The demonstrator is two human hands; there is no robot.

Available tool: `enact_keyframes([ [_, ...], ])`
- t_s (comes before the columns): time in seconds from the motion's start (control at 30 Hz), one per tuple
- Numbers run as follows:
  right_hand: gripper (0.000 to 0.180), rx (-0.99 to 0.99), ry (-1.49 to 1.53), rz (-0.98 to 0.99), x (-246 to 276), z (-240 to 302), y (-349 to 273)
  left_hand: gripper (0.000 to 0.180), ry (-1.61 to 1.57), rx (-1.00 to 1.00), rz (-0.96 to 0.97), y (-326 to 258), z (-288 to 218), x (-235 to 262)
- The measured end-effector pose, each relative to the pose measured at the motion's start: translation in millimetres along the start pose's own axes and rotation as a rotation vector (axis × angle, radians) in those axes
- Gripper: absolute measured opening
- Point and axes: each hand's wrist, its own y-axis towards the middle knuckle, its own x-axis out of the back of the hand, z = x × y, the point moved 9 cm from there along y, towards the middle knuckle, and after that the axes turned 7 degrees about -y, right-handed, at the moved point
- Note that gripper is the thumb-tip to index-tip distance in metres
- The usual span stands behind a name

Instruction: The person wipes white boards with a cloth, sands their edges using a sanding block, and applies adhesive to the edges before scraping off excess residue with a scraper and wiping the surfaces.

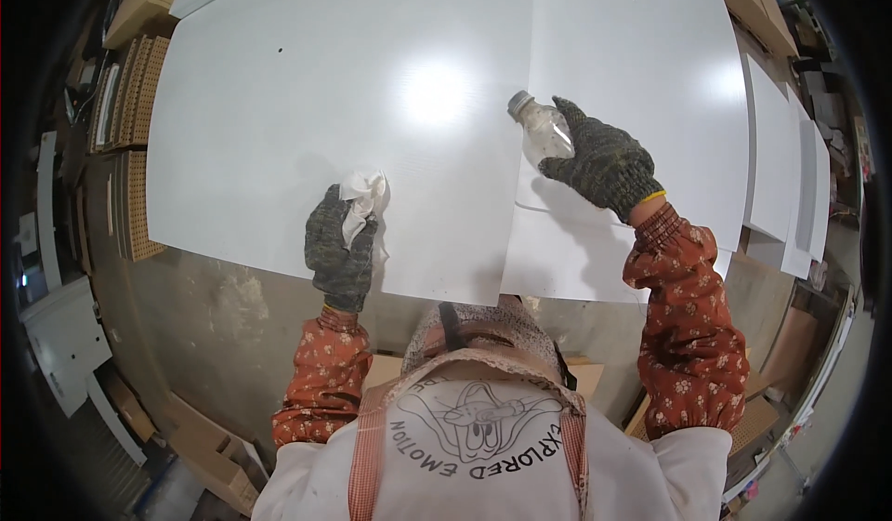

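Observation:
My left hand [340, 247], in a dark knitted glove, is closed around a crumpled white cloth or tissue [363, 200] near the front edge of a white panel [269, 140]. Farther right, my right hand [609, 158], gloved the same way, grips a small clear plastic bottle [545, 132] with a grey cap. The bottle is tilted, its cap pointing to the far left, over the seam between the left panel and a second white panel [641, 65]. Whatever liquid it may hold is hard to make out.
Stacked perforated brown boards [139, 93] and a cardboard box [149, 5] lie beyond the left edge. More white panels [771, 149] stand at the right. An open carton [209, 456] sits on the floor at lower left. Small dark holes dot the panels.

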Motion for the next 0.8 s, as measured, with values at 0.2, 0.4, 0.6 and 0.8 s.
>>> enact_keyframes([
  [0.2, 0.076, 0.189, -0.061, 0.058, -35.3, 23.9, -67.0, 0.04, 0.012, -0.057, 0.021, -4.4, -9.9, -9.0],
  [0.4, 0.075, 0.192, 0.075, 0.187, -78.8, 24.5, -132.9, 0.037, 0.03, -0.054, -0.015, -17.6, -19.7, -19.9],
  [0.6, 0.075, 0.194, 0.066, -0.189, -39.9, -13.7, -83.2, 0.037, 0.055, -0.108, 0.127, -18.4, -35.8, -32.7],
  [0.8, 0.079, 0.103, 0.122, 0.07, -50.1, -18.6, -69.7, 0.04, 0.251, -0.513, 0.61, -71.7, -101.3, -70.9],
])
